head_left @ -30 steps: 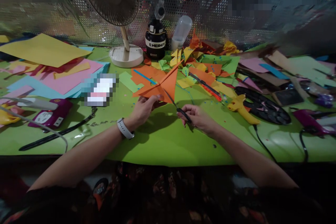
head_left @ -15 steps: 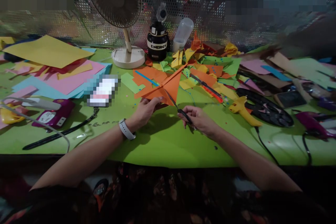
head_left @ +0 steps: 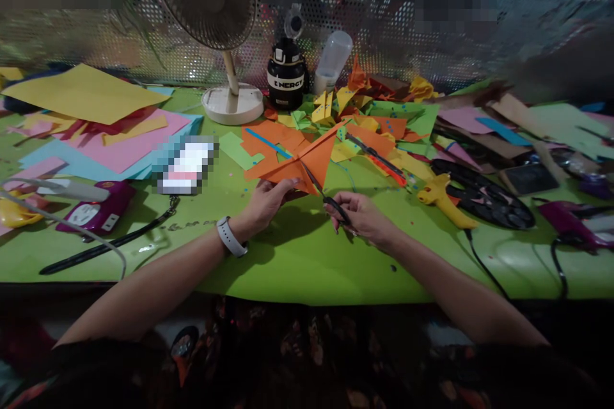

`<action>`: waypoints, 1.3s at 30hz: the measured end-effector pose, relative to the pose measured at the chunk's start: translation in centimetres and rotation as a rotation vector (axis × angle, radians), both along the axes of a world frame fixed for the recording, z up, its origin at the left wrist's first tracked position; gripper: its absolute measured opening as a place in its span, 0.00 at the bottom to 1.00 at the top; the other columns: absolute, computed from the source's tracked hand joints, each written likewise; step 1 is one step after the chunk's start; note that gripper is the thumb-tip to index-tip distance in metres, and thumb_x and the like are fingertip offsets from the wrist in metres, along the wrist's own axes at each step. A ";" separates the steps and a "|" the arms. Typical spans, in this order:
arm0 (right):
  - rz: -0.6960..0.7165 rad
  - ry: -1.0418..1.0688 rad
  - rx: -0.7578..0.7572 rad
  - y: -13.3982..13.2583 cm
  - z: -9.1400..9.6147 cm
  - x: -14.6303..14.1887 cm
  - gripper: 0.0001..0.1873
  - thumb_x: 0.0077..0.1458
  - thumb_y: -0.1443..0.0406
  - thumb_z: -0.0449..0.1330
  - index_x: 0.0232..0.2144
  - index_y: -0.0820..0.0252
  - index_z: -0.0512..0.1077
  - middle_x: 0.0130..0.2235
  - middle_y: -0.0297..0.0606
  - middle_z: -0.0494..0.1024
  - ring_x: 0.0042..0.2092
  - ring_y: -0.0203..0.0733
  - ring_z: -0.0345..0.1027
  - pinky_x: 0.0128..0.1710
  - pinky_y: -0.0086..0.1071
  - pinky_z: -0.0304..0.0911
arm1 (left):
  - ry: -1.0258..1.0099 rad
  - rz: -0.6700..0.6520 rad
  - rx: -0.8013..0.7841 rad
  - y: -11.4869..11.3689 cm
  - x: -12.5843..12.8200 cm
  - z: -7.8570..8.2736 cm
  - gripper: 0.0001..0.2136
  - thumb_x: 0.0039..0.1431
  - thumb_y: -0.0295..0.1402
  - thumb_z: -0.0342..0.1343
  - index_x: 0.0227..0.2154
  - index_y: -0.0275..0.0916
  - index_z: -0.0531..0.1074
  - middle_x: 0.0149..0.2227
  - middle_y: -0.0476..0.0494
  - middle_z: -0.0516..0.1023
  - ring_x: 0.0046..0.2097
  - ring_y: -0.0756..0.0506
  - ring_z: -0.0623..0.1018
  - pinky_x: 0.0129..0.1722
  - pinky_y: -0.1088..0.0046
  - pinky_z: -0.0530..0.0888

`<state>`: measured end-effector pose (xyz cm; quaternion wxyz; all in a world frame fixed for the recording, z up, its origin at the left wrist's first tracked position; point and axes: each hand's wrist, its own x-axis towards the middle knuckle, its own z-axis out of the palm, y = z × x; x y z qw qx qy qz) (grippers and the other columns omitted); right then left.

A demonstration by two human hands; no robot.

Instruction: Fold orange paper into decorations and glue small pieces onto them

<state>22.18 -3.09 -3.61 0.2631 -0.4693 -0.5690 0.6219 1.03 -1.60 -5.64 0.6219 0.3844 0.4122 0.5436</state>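
Observation:
My left hand pinches the near edge of a piece of orange paper, thumb on top. In my right hand is a pair of scissors with dark handles, its fingers round the loops. The scissor blades reach up and left onto the orange paper, at a slit near its middle. A narrow blue strip lies across the paper's upper left. Behind the paper is a heap of orange, yellow and green paper pieces.
A white fan, a black bottle and a clear container stand at the back. Coloured sheets and a phone lie left. On the right are a yellow glue gun and a black spool-like disc.
The right-hand flap of the orange paper has shifted slightly to the right. Both hands keep nearly the same place, and the whole view has moved a little.

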 end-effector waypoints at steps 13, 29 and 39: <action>-0.009 0.024 -0.002 0.0 0.0 -0.1 0.27 0.42 0.44 0.70 0.27 0.59 0.69 0.20 0.29 0.73 0.16 0.25 0.51 0.14 0.26 0.41 | 0.005 -0.028 0.003 -0.1 0.1 0.1 0.09 0.50 0.38 0.66 0.28 0.37 0.79 0.31 0.42 0.83 0.33 0.41 0.83 0.38 0.64 0.80; 0.011 0.030 -0.004 0.0 0.2 -0.2 0.26 0.43 0.45 0.70 0.26 0.59 0.68 0.20 0.28 0.72 0.16 0.25 0.50 0.14 0.26 0.42 | 0.010 0.017 -0.043 -0.2 0.2 0.3 0.09 0.47 0.37 0.67 0.27 0.37 0.79 0.32 0.41 0.83 0.35 0.41 0.83 0.40 0.63 0.79; 0.025 0.012 0.014 -0.2 0.0 0.1 0.25 0.47 0.45 0.68 0.29 0.60 0.69 0.20 0.29 0.73 0.17 0.26 0.51 0.15 0.25 0.43 | 0.018 -0.025 0.023 -0.1 0.0 -0.1 0.08 0.50 0.37 0.66 0.28 0.37 0.80 0.32 0.42 0.84 0.35 0.42 0.83 0.40 0.65 0.79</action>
